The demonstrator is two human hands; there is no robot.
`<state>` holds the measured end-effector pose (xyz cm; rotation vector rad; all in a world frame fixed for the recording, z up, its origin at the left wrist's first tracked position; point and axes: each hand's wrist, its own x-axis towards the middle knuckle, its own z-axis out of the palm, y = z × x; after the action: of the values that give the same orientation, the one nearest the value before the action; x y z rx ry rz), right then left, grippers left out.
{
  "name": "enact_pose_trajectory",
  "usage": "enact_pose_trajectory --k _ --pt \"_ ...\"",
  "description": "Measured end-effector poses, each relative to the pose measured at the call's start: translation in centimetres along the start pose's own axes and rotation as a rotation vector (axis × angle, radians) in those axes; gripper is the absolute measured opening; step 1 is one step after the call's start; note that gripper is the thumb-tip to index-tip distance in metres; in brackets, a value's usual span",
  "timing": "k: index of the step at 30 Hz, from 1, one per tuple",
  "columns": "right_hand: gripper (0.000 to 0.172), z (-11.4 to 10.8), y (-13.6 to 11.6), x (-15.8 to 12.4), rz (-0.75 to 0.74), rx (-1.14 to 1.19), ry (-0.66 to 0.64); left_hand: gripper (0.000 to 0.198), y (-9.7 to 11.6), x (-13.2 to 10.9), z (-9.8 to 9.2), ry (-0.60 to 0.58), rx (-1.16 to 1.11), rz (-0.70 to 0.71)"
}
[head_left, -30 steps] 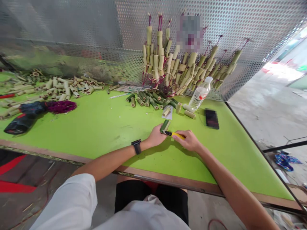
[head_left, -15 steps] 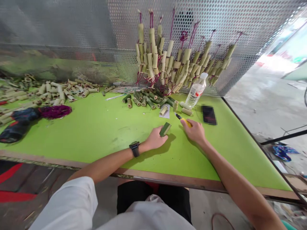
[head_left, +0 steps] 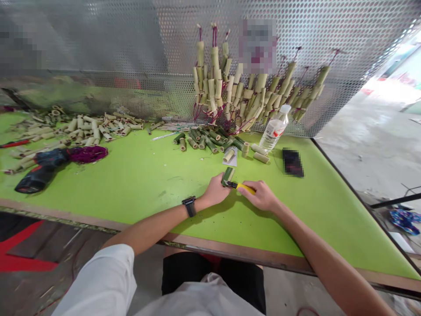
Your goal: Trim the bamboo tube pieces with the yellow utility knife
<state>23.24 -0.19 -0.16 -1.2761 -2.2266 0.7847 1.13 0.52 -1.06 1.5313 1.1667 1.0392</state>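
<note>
Green bamboo piece [head_left: 227, 176] held on the table, knife tip against it.

The bamboo piece lies on the green table [head_left: 138, 175], the left hand [head_left: 215, 192] with fingers clamped around its lower end. The right hand [head_left: 261, 195], fingers closed on a yellow-handled knife [head_left: 241, 187], sets the tip at the piece's side. Behind lie loose green bamboo pieces [head_left: 210, 140], a water bottle [head_left: 274, 128] and a dark phone [head_left: 292, 162].

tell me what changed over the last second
The right hand swung its knife away towards the bottle, then brought it back: the blade again meets the end of the bamboo piece. The left hand kept hold of that piece on the table. Bottle, phone and bamboo heaps stayed put.
</note>
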Motion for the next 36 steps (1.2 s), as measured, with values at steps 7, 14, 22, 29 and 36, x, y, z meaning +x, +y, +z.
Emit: enact_pose_trajectory --k 7,14,22,29,36 --pt "0.071 0.1 0.4 -0.3 0.057 -0.064 0.075 0.017 0.0 -0.2 -0.1 -0.038 0.071 0.042" --pt "0.069 0.2 0.6 0.4 0.175 -0.112 0.192 0.024 0.4 -0.2 -0.3 0.016 0.099 -0.036" --pt "0.074 -1.4 1.6 0.6 0.193 -0.092 0.276 0.024 0.1 0.0 -0.5 0.025 0.088 -0.067" --pt "0.067 0.1 0.0 0.3 0.029 -0.001 0.003 0.015 -0.5 0.4 -0.3 -0.018 0.054 -0.021" --pt "0.065 -0.4 -0.1 0.1 -0.005 0.000 -0.025 0.020 -0.3 0.1 -0.4 -0.048 0.076 0.008"
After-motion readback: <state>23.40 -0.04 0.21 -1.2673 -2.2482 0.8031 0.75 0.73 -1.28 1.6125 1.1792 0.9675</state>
